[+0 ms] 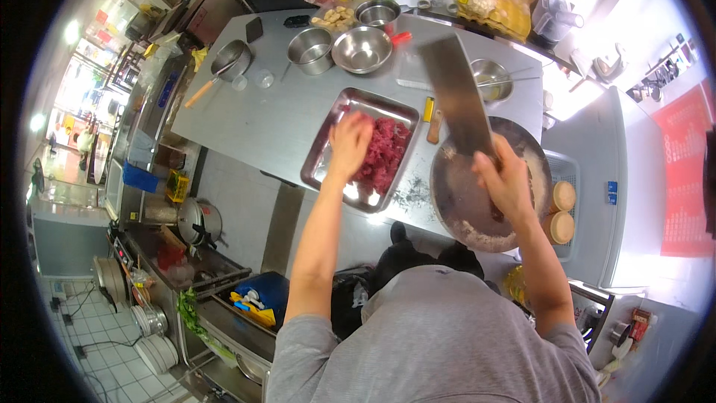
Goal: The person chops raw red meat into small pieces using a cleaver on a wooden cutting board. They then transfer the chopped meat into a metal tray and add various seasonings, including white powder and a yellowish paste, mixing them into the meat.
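Observation:
My right hand [506, 179] grips the handle of a broad cleaver [456, 87], its blurred blade raised and pointing away from me. Below it stands a thick round chopping block [464, 207] with a pale, worn rim. Over the left part of a rectangular stainless-steel tray [313, 165] is my left hand [351, 143], at the edge of a heap of chopped red meat [385, 151]. Its fingertips are blurred, so whether they hold any meat is unclear. Dark scraps [414, 193] lie on the table between tray and block.
Behind the tray stand steel bowls [362, 50] and a steel pot [310, 50]. A yellow lighter [428, 109] and a wooden handle [434, 127] lie between tray and block. At the left are a strainer [230, 59] and clear cups [263, 78]; a plastic basket [565, 165] borders the block.

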`<state>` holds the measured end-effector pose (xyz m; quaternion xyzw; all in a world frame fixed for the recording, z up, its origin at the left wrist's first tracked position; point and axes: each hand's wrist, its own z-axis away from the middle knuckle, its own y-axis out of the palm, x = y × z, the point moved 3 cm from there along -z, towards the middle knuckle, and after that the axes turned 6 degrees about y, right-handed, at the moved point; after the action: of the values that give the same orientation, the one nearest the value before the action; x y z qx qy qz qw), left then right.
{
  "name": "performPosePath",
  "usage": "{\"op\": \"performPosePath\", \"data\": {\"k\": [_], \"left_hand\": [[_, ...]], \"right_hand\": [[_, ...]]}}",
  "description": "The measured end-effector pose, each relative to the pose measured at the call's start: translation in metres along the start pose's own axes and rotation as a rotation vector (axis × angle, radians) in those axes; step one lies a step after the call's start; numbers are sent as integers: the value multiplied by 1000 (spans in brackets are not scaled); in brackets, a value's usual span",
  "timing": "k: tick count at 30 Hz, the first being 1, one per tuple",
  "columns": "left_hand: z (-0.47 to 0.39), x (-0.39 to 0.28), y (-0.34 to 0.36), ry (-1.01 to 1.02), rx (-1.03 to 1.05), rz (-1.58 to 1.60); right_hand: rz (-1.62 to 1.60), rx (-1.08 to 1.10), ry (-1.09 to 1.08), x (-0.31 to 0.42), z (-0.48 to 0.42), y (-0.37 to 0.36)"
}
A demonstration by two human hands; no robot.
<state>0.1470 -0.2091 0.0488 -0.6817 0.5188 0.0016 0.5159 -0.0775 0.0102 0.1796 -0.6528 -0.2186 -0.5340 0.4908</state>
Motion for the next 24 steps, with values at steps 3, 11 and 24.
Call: {"op": "performPosePath", "data": {"k": [3, 11, 24], "left_hand": [[26, 44, 6, -168, 123, 67], [9, 8, 24, 332, 307, -265], [67, 59, -26, -113, 464, -44]], "right_hand": [[258, -83, -71, -37, 20, -22], [771, -214, 91, -165, 60, -3], [553, -345, -60, -128, 63, 70]]}}
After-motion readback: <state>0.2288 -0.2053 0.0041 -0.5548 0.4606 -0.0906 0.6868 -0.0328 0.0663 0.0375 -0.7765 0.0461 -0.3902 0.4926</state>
